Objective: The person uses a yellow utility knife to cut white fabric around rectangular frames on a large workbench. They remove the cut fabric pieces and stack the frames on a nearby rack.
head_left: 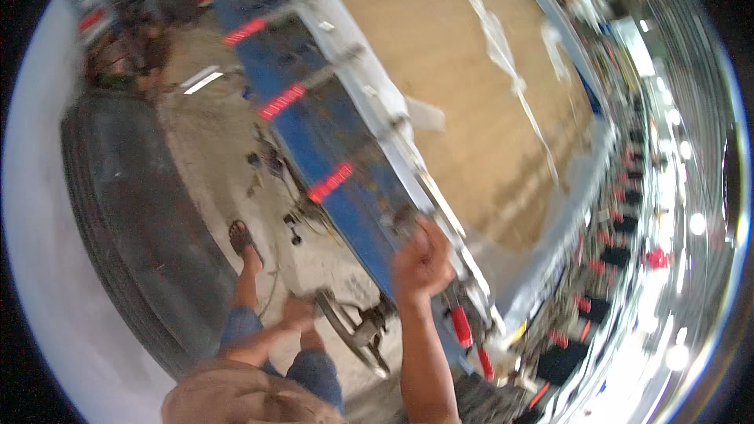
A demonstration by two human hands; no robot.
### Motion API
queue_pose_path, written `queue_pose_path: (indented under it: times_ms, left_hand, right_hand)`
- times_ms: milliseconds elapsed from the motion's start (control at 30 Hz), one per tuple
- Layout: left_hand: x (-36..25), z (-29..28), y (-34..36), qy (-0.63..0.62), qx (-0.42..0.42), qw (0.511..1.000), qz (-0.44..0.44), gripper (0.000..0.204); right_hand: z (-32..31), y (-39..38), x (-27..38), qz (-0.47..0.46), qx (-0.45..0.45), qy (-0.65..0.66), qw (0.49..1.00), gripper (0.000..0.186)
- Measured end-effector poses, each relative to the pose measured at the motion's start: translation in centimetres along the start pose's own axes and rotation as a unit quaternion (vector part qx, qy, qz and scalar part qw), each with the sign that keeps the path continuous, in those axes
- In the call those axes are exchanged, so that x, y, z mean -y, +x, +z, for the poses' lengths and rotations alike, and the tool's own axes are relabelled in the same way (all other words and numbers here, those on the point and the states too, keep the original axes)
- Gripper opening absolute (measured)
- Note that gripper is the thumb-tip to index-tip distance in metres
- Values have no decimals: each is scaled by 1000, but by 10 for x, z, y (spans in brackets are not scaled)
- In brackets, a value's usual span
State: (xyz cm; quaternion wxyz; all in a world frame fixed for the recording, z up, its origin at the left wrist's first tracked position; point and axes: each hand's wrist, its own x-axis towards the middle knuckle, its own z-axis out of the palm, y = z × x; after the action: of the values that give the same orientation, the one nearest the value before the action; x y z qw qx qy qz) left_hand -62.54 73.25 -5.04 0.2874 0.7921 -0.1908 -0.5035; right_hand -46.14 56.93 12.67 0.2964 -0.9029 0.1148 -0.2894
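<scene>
My right hand (424,259) is raised over the near part of a blue bench edge (349,224). Its fingers are closed, and a blurred greyish piece shows just beyond them; what they hold, I cannot make out. Low at my left side, my left hand (298,314) is smeared by motion, its fingers unreadable. Beside it stands a dark spoked handwheel (349,330); whether the hand touches it does not show. Several clamps with red handles (330,182) lie across the blue edge, reaching toward a large tan panel (440,55).
Whitish plastic sheeting (495,39) lies over the panel. Past my right hand are more red handles (461,326) and a long row of clamps (594,308). A dark stack of sheets (145,212) stands left, and a small dumbbell-shaped object (293,229) is on the floor.
</scene>
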Motion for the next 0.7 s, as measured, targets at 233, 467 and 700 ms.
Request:
queue_pose_path:
  times_ms: [233, 467, 700]
  left_hand:
    - [-57, 103, -55, -130, -21, 987, 88, 41]
    - [29, -25, -35, 186, -157, 968, -61, 45]
    - [-75, 122, -21, -90, -87, 986, 110, 47]
  right_hand:
    - [6, 11, 2, -97, 49, 193, 975, 23]
    - [6, 11, 8, -114, 15, 201, 973, 25]
    - [7, 13, 5, -142, 4, 209, 967, 21]
